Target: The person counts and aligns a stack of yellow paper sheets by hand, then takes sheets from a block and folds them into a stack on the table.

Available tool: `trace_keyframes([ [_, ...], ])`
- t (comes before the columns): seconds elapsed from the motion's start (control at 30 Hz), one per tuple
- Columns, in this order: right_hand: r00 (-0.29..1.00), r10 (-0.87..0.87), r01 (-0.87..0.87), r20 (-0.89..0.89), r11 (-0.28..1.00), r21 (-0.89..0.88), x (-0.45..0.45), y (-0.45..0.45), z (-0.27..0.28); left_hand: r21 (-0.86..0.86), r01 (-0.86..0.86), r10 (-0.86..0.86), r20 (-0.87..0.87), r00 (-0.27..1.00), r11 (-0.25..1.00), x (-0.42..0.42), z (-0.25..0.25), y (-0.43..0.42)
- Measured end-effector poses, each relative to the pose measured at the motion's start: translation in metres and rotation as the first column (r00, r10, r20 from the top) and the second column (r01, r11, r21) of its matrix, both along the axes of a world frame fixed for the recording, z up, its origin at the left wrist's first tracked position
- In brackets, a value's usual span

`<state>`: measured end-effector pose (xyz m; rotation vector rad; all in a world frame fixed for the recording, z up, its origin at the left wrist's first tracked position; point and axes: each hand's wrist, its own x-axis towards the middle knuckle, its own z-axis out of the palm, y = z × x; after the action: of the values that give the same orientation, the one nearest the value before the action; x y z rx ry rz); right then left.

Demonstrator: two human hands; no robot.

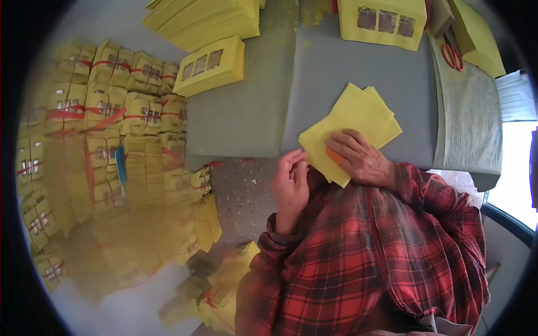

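Several yellow paper sheets (358, 115) lie fanned in an uneven stack near the table's front edge, their corners pointing different ways. My right hand (361, 159) rests palm down on the lower part of this stack, fingers flat. An orange piece (335, 156) shows at its thumb side; whether it is worn or held I cannot tell. Just left of the stack, my left hand (291, 182) is closed, fingers curled toward the thumb, with its fingertips close to the sheets' left corner. Anything between those fingertips is too small to make out.
Yellow paper stacks with dark printed squares (208, 65) stand at the table's back left; another printed stack (384, 22) lies at the back. Red-handled scissors (452, 56) are at right. Red-tied yellow bundles (106, 112) pile up on the left beyond the grey tabletop (241, 123).
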<state>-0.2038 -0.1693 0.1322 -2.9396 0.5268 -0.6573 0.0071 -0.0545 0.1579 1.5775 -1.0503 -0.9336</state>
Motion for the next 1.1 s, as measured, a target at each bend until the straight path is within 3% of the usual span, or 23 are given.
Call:
trace_keyframes([
  [0.13, 0.994, 0.103, -0.103, 0.045, 0.995, -0.001, 0.000, -0.008, 0.012, 0.000, -0.083, 0.081, -0.170, 0.982, 0.997, 0.017, -0.010, 0.010],
  [0.27, 0.928, -0.131, -0.025, 0.348, 0.912, 0.410, -0.002, -0.022, 0.058, 0.039, -0.107, 0.113, -0.454, 0.884, 0.994, 0.027, -0.004, 0.008],
  [0.33, 0.866, -0.297, 0.024, 0.402, 0.829, 0.559, -0.007, -0.034, 0.089, -0.003, 0.051, -0.038, -0.718, 0.695, 0.999, 0.028, -0.003, -0.003],
  [0.37, 0.868, -0.302, 0.039, 0.393, 0.832, 0.553, -0.008, -0.038, 0.104, -0.011, 0.060, -0.049, -0.726, 0.686, 0.998, 0.021, 0.001, -0.013],
  [0.43, 0.672, -0.623, -0.080, 0.400, 0.475, 0.876, -0.007, -0.045, 0.127, -0.176, 0.229, -0.254, -0.891, 0.377, 0.957, 0.003, 0.015, -0.035],
  [0.47, 0.671, -0.624, -0.068, 0.400, 0.486, 0.871, -0.004, -0.047, 0.132, -0.190, 0.235, -0.268, -0.891, 0.366, 0.953, -0.006, 0.013, -0.046],
  [0.6, 0.239, -0.728, -0.579, 0.642, 0.424, 0.696, 0.011, -0.059, 0.144, -0.394, 0.164, -0.423, -0.878, 0.224, 0.904, -0.041, -0.004, -0.090],
  [0.7, 0.212, -0.727, -0.606, 0.653, 0.427, 0.672, 0.012, -0.063, 0.138, -0.408, 0.144, -0.431, -0.876, 0.217, 0.901, -0.044, -0.011, -0.116],
  [0.8, 0.185, -0.734, -0.633, 0.653, 0.419, 0.651, 0.010, -0.068, 0.126, -0.387, 0.010, -0.371, -0.876, 0.307, 0.922, -0.035, -0.015, -0.130],
  [0.93, 0.220, -0.733, -0.662, 0.644, 0.372, 0.650, -0.021, -0.082, 0.107, -0.389, -0.042, -0.311, -0.793, 0.525, 0.920, -0.010, -0.016, -0.141],
  [0.97, 0.265, -0.721, -0.641, 0.640, 0.364, 0.676, -0.031, -0.086, 0.105, -0.384, -0.045, -0.306, -0.795, 0.523, 0.922, -0.006, -0.013, -0.143],
  [1.1, 0.325, -0.733, -0.586, 0.597, 0.339, 0.736, -0.066, -0.101, 0.079, -0.367, -0.044, -0.169, -0.527, 0.833, 0.929, 0.004, 0.004, -0.152],
])
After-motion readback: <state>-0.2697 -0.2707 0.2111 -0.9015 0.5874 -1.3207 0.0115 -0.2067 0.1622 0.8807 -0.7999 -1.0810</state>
